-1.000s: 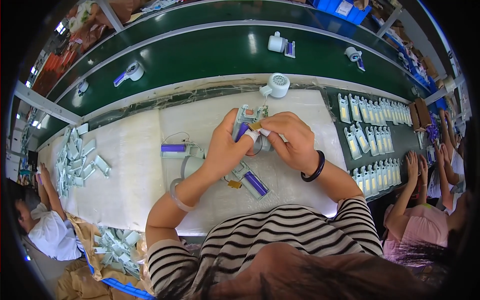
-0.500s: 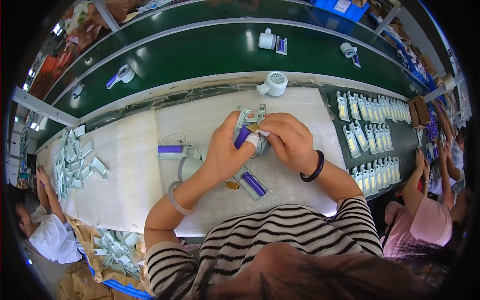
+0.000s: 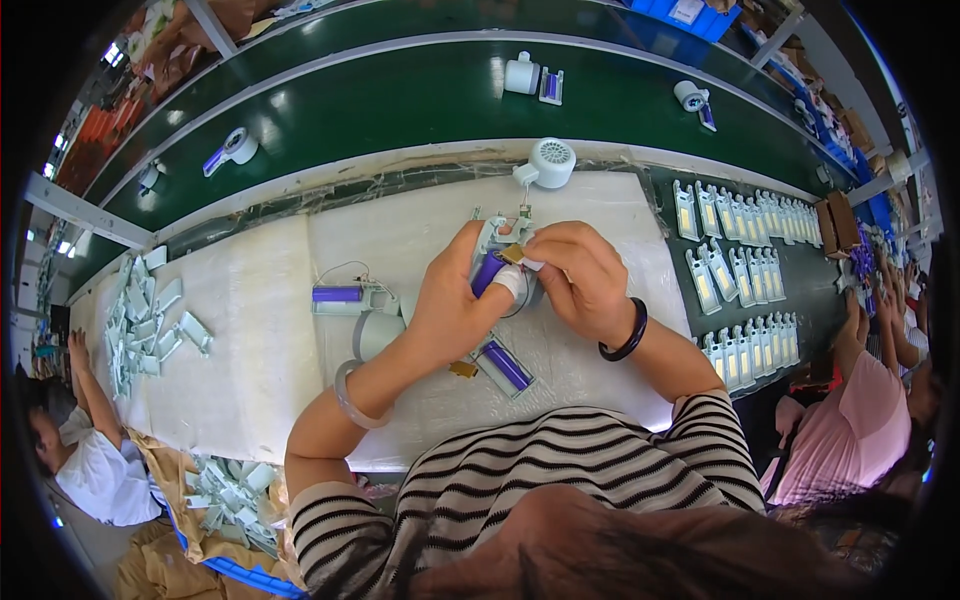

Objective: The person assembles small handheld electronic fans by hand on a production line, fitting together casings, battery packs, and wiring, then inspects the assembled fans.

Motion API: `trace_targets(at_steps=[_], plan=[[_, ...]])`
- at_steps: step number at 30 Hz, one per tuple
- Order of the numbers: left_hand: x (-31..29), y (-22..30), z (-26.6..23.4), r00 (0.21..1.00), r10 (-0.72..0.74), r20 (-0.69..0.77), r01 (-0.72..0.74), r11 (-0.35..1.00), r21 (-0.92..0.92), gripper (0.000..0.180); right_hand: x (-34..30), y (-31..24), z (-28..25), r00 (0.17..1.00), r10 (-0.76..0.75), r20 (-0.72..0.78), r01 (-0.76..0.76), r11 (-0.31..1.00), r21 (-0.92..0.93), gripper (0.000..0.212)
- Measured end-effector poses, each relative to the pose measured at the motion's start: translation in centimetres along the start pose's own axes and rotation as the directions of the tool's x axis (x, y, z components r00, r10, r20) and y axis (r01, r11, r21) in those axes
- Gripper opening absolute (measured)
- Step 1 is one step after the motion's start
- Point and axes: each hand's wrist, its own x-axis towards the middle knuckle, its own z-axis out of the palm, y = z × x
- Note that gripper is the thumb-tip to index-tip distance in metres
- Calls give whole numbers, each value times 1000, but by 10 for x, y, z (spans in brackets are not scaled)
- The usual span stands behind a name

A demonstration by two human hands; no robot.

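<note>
My left hand [image 3: 445, 300] is closed round a pale green handle housing [image 3: 490, 232] with a purple battery cell [image 3: 487, 270] in it. Its thumb wears a white cover. At the housing's open side, a small gold-coloured flat piece [image 3: 512, 253] sits between that thumb and the pinched fingertips of my right hand [image 3: 590, 280]. Something white shows at the right fingertips. A wire runs from the housing's top to a round, grilled fan head [image 3: 551, 163] just beyond. Beside my left forearm are a second housing with a battery [image 3: 338, 294] and another battery housing [image 3: 505, 366].
Pale green shell pieces [image 3: 140, 320] are heaped on the left; more fill a lined blue bin [image 3: 240, 570]. Rows of housings [image 3: 740, 215] stand at the right. Beyond is a green conveyor belt [image 3: 400, 110] carrying fan units. People work at both sides.
The fan units on the belt have shifted slightly left. My hands keep nearly the same place, with the gold-coloured piece moved slightly. At the right, a pink-sleeved person has shifted.
</note>
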Motion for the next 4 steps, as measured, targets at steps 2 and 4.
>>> trace_targets(at_steps=[2,4], plan=[[0,1,0,1000,-22,-17,21,999,-43,37,-2,3,-2,997,-75,7,76,996,-42,31],[0,5,-3,997,-64,39,67,995,-79,39,-5,8,-1,992,-113,48,112,993,32,35]])
